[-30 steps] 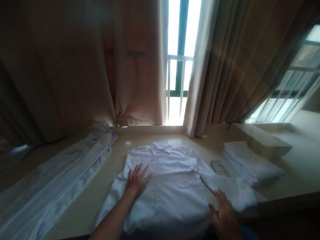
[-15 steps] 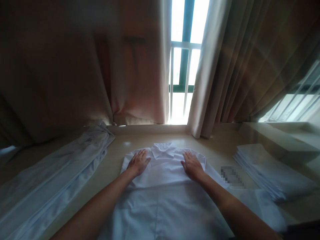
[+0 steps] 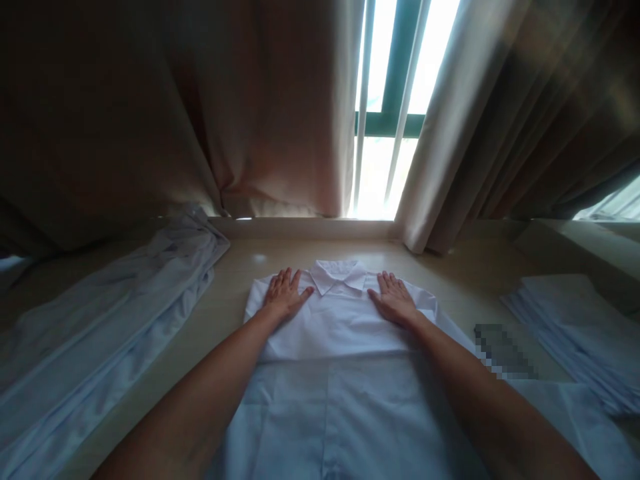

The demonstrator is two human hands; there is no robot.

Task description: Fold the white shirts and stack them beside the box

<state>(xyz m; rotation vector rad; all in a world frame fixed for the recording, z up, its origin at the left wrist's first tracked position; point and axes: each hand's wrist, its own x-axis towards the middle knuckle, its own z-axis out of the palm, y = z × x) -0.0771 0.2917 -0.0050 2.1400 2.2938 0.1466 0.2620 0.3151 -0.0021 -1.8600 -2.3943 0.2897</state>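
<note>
A white shirt (image 3: 340, 333) lies spread on a pale surface, its collar (image 3: 340, 275) at the far end. My left hand (image 3: 287, 295) rests flat on the shirt's left shoulder area, fingers spread and pointing away from me. On the other side of the collar, my right hand (image 3: 394, 299) lies flat on the fabric with its thumb out. Neither hand grips the cloth. One sleeve stretches toward the lower right, partly hidden behind my right forearm.
Long white garments (image 3: 110, 320) lie piled at the left. At the right sit a folded white stack (image 3: 585, 327) and a pixelated dark item (image 3: 505, 350). Curtains (image 3: 280, 120) and a barred window (image 3: 385, 167) stand beyond the pale surface (image 3: 240, 267).
The view has tilted down and shifted left, so the shirt appears higher and farther right. My left thumb is spread wider from its fingers. Both hands remain on the shirt.
</note>
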